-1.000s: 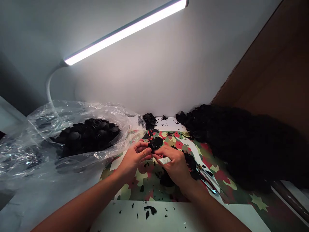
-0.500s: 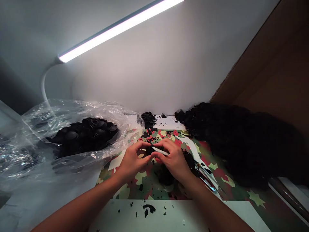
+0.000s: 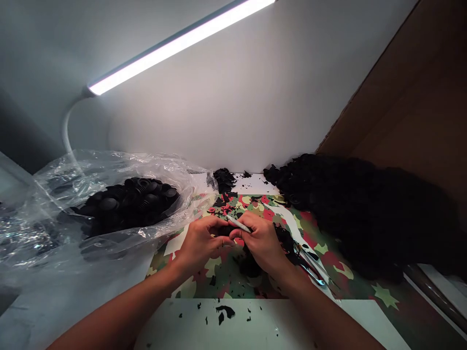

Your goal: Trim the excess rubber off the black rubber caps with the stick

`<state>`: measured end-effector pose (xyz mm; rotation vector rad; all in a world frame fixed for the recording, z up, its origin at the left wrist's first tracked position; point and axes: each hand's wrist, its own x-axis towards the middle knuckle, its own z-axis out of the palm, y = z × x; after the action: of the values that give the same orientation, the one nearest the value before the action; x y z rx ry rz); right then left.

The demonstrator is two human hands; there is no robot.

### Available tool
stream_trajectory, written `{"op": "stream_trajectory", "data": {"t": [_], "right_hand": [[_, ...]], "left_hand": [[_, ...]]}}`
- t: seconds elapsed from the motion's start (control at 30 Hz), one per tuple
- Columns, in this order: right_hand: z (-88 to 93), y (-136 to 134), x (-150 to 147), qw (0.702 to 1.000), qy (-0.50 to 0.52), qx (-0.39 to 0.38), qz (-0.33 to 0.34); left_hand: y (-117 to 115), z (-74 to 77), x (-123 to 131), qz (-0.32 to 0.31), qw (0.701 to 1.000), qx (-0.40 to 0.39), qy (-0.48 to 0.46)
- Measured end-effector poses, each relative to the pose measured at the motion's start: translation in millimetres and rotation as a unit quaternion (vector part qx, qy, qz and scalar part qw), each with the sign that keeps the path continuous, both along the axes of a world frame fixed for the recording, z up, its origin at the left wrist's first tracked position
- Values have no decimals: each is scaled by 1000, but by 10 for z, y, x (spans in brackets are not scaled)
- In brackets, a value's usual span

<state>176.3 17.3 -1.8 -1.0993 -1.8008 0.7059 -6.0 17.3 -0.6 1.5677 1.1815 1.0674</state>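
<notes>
Left hand (image 3: 200, 241) and right hand (image 3: 263, 241) are meeting mid-mat: left fingers pinching one small black part (image 3: 223, 230), right fingers gripping one thin blade (image 3: 238, 223). Two black piles are flanking: bagged pile (image 3: 127, 201) left, loose pile (image 3: 365, 209) right; one scissors (image 3: 310, 265) is lying by the right wrist; bare table edge (image 3: 292, 325) near.

Two bare forearms, sleeveless as far as the lower edge of the view. Left hand (image 3: 200, 241) and right hand (image 3: 263, 243) ungloved, no ring, no watch, no strap or band at either wrist. Fingers (image 3: 219, 225) bare, nails short and unpainted where shown. Nothing else of the body in view.
</notes>
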Motion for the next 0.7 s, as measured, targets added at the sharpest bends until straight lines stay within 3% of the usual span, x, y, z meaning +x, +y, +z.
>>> {"op": "stream_trajectory", "data": {"t": [0.3,0.4,0.53,0.6,0.7], "right_hand": [[102,-11,4,993,79,-49,-72],[103,-5,-28,988,79,-93,-96],[67,38,-96,985,63,-95,-133],[45,115,-55,981,64,-90,-160],[19,281,165,971,68,-89,-210]], "left_hand": [[-28,24,-3,5,997,-26,-67],[-51,23,64,20,997,70,-40],[-91,13,90,34,979,202,23],[-150,14,72,15,980,198,18],[-249,29,41,-64,981,183,-8]]}}
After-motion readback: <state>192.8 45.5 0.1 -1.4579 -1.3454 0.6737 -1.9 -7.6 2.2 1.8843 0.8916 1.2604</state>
